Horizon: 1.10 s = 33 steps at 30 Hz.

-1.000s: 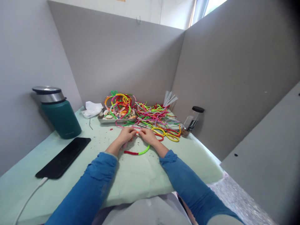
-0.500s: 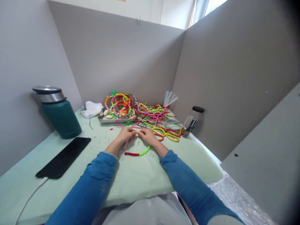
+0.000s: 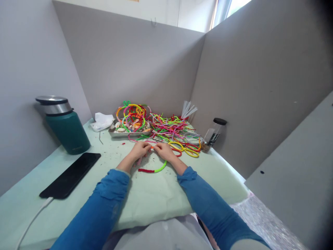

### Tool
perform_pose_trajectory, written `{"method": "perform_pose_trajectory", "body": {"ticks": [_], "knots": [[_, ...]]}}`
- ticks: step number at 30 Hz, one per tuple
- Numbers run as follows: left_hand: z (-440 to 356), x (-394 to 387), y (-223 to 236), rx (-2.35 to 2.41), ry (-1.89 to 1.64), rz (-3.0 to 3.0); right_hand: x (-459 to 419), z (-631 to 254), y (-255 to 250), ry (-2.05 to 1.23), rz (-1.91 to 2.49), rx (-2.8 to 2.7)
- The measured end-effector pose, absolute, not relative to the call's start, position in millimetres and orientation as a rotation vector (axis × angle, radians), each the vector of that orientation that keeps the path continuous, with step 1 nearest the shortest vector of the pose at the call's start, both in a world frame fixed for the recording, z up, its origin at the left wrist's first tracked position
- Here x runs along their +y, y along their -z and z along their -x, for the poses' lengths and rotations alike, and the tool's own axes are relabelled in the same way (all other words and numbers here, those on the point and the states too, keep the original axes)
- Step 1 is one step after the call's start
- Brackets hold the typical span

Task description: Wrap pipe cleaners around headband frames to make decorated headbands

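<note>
My left hand [image 3: 139, 151] and my right hand [image 3: 163, 151] meet fingertip to fingertip over the pale green table [image 3: 145, 194]. Both pinch a pipe cleaner loop [image 3: 153, 170] whose near arc, red on the left and light green on the right, lies on the table between my wrists. A small orange bit shows where the fingers meet. Just beyond my hands lies a heap of coloured pipe cleaners [image 3: 171, 130]. Yellow rings [image 3: 182, 147] lie by my right hand.
A metal tray [image 3: 129, 133] with shells and pipe cleaner loops stands at the back. A dark green flask [image 3: 66, 126] and a black phone [image 3: 71, 174] on a white cable are at left. A black-capped clear bottle [image 3: 214, 133] leans at right. Grey partitions enclose the table.
</note>
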<state>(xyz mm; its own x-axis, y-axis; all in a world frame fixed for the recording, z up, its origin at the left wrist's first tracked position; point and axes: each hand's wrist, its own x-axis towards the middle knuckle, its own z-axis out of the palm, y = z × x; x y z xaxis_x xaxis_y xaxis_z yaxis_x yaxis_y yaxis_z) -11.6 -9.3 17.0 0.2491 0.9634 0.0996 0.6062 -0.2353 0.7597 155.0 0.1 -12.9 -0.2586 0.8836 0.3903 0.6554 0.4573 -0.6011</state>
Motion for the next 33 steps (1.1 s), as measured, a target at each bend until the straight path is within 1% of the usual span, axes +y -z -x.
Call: {"method": "perform_pose_trajectory", "body": {"ticks": [19, 33], "knots": [[17.5, -1.2, -8.6, 1.378, -0.754, -2.004, -2.4, -155.7, 10.5, -0.440, 1.232, -2.064], [21.4, 7.1, -2.5, 1.337, -0.708, -1.814, -6.6, -155.8, 7.0, -0.435, 1.197, -2.113]]}}
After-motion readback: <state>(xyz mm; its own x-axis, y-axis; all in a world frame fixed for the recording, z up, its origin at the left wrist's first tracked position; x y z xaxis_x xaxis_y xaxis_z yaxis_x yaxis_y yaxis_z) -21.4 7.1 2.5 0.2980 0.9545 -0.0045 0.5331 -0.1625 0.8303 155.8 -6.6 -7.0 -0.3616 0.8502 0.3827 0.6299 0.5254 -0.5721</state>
